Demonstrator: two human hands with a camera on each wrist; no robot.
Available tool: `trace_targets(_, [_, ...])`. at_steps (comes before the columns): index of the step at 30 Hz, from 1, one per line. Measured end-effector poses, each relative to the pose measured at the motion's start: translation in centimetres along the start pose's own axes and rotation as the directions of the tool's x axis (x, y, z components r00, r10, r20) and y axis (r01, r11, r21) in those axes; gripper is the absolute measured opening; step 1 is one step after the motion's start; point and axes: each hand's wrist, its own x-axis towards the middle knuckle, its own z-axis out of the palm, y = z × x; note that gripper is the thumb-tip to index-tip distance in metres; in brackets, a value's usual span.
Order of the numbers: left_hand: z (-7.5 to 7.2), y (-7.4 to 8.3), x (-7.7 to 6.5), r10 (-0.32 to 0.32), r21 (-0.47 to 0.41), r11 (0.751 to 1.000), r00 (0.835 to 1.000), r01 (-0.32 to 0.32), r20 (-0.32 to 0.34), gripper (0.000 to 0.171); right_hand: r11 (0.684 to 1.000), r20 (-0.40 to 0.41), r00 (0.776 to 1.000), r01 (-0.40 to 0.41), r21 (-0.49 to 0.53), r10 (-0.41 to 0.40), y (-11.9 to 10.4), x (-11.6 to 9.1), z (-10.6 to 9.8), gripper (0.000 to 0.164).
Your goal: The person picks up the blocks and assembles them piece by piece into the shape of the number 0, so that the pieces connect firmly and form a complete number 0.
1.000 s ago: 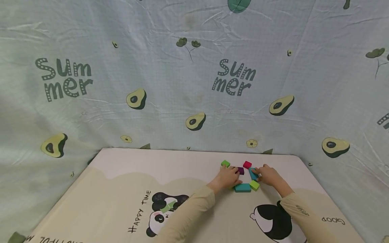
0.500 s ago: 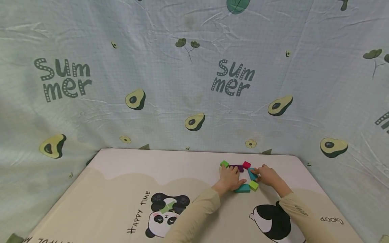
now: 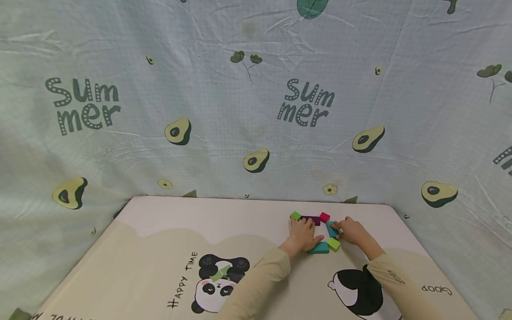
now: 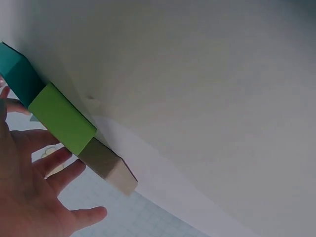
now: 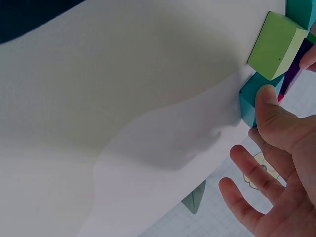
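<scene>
Several coloured toy blocks form a ring near the table's far edge. My left hand (image 3: 302, 234) lies over the ring's left side, fingertips at the purple block (image 3: 312, 220) and thumb at the front teal block (image 3: 319, 248). In the left wrist view its fingers spread along a green block (image 4: 63, 118) and a brownish block (image 4: 108, 167). My right hand (image 3: 352, 230) pinches the blue block (image 5: 250, 96) on the ring's right side between thumb and index finger; its other fingers are loose. A lime-green block (image 5: 277, 44) sits beside that blue block.
A bright green block (image 3: 295, 215) and a red block (image 3: 325, 217) mark the ring's back corners. The tabletop (image 3: 160, 249) has panda prints. A hanging cloth (image 3: 216, 98) with avocado prints rises right behind the table.
My left hand has shifted slightly right, its thumb now over the teal block's end. The purple block has moved slightly back, closer to the red block. My right hand keeps its pinch.
</scene>
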Motion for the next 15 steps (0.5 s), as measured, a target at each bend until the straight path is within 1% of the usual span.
trace_targets(4, [0.02, -0.06, -0.01, 0.003, -0.013, 1.000, 1.000, -0.003, -0.003, 0.061, 1.000, -0.002, 1.000, 0.004, 0.001, -0.004, 0.06, 0.01, 0.08, 0.042])
trace_targets(10, [-0.08, -0.18, 0.08, 0.009, -0.036, 0.999, 1.000, -0.008, 0.014, 0.060, 1.000, -0.013, 1.000, 0.015, -0.002, -0.015, 0.30, 0.11, 0.09, 0.042])
trace_targets(15, [0.06, -0.31, 0.17, 0.013, -0.054, 0.998, 1.000, -0.013, 0.011, 0.060, 1.000, -0.004, 1.000, 0.016, -0.002, -0.016, 0.15, 0.12, -0.04, 0.042])
